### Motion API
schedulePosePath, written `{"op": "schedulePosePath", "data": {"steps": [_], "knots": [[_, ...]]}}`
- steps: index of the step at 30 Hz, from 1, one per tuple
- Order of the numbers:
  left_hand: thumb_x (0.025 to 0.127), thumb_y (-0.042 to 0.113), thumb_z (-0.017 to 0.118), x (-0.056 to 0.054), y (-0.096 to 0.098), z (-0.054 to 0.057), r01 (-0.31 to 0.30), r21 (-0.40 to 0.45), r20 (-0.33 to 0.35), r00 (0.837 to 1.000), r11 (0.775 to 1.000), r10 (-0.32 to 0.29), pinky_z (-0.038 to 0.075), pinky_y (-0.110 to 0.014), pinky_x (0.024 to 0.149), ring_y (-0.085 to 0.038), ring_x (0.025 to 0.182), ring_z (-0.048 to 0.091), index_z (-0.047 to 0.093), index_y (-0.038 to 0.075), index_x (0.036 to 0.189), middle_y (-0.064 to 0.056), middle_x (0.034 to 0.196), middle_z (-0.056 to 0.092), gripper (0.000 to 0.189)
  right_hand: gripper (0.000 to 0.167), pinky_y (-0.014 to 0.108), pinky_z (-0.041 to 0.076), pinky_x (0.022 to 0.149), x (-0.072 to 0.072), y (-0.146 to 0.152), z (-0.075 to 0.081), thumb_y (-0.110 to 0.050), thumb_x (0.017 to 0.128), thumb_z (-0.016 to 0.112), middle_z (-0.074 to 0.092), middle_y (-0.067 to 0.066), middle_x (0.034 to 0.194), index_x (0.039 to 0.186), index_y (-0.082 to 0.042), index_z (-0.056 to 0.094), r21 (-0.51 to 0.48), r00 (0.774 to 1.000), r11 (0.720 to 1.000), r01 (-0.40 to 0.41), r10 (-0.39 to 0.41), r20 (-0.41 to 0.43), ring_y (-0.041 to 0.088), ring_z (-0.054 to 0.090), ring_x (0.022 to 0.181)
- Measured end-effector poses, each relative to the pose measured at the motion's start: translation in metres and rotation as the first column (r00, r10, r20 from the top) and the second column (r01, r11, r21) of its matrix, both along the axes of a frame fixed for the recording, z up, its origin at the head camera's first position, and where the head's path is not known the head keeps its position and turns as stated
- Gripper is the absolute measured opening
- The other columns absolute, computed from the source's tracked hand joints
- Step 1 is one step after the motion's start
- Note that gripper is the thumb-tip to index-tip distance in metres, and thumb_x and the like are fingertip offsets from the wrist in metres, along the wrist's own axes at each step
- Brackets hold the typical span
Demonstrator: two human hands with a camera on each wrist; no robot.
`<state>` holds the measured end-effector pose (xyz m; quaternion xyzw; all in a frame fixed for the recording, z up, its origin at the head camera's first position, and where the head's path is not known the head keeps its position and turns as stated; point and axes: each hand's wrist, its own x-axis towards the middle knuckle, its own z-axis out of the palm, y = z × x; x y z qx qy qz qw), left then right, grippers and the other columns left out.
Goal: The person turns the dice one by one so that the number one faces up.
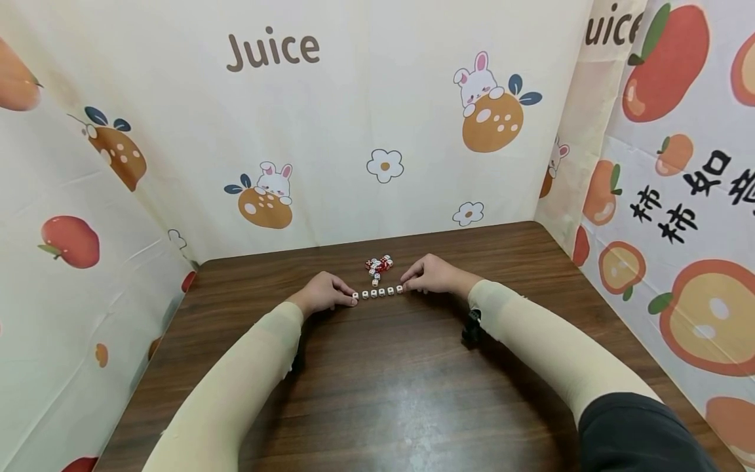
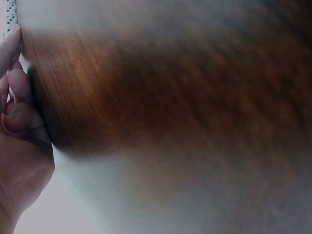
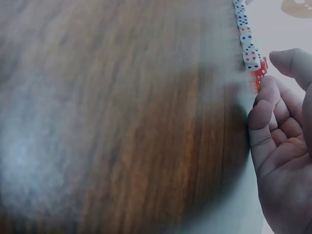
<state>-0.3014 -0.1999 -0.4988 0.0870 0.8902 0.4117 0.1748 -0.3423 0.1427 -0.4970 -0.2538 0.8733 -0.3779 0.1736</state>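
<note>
Several white dice (image 1: 374, 294) form a straight row across the table. At the row's left end my left hand (image 1: 323, 292) pinches the end die (image 1: 356, 295) between thumb and index finger. In the left wrist view, this hand (image 2: 22, 126) shows at the left edge, its fingertip right at the dotted dice (image 2: 10, 18). My right hand (image 1: 435, 274) is by the row's right end, fingertips beside the last die (image 1: 400, 289). The right wrist view shows that hand (image 3: 285, 126) with thumb and fingers apart, close to the end die (image 3: 251, 61).
Behind the row lies a small heap of red and white dice (image 1: 377, 265), with a white die (image 1: 375, 282) on its near side. The brown wooden table (image 1: 377, 380) meets a printed curtain (image 1: 342, 118) at the back and sides.
</note>
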Motion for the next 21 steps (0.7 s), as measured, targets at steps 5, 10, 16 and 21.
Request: {"op": "schedulePosePath", "data": {"steps": [5, 10, 16, 21], "knots": [[0.093, 0.021, 0.096, 0.000, 0.000, 0.000, 0.001, -0.006, 0.003, 1.000, 1.000, -0.001, 0.054, -0.026, 0.064, -0.010, 0.071, 0.059, 0.092, 0.009, 0.108, -0.006, 0.116, 0.087, 0.019, 0.020, 0.029, 0.059, 0.066, -0.003, -0.004, 0.002, -0.024, 0.109, 0.076, 0.080, 0.000, 0.083, 0.114, -0.012, 0.091, -0.026, 0.999, 0.999, 0.035, -0.034, 0.018, 0.013, 0.068, 0.068], [0.094, 0.022, 0.096, 0.001, 0.001, 0.002, -0.004, -0.009, 0.005, 1.000, 1.000, 0.005, 0.054, -0.026, 0.064, -0.011, 0.073, 0.060, 0.092, 0.009, 0.108, -0.007, 0.118, 0.087, 0.019, 0.022, 0.028, 0.056, 0.062, -0.006, -0.017, 0.007, -0.027, 0.110, 0.075, 0.075, -0.002, 0.077, 0.101, -0.014, 0.091, -0.018, 0.996, 0.996, 0.085, -0.086, -0.028, 0.012, 0.066, 0.066], [0.095, 0.023, 0.096, 0.000, 0.000, 0.000, -0.001, -0.004, 0.004, 1.000, 1.000, 0.001, 0.054, -0.026, 0.064, -0.011, 0.073, 0.060, 0.092, 0.009, 0.108, -0.006, 0.120, 0.087, 0.019, 0.023, 0.026, 0.053, 0.062, -0.012, -0.036, 0.004, -0.028, 0.110, 0.077, 0.075, -0.004, 0.073, 0.101, -0.013, 0.091, 0.025, 0.991, 0.994, 0.108, -0.105, -0.078, 0.009, 0.063, 0.063], [0.094, 0.023, 0.096, -0.001, 0.000, 0.001, 0.000, -0.012, 0.006, 1.000, 1.000, 0.000, 0.054, -0.027, 0.064, -0.011, 0.072, 0.059, 0.092, 0.010, 0.107, -0.005, 0.119, 0.087, 0.020, 0.030, 0.026, 0.047, 0.063, -0.016, -0.049, 0.001, -0.033, 0.110, 0.077, 0.071, -0.007, 0.070, 0.090, -0.015, 0.090, 0.057, 0.989, 0.992, 0.114, -0.108, -0.103, 0.009, 0.056, 0.063]]}}
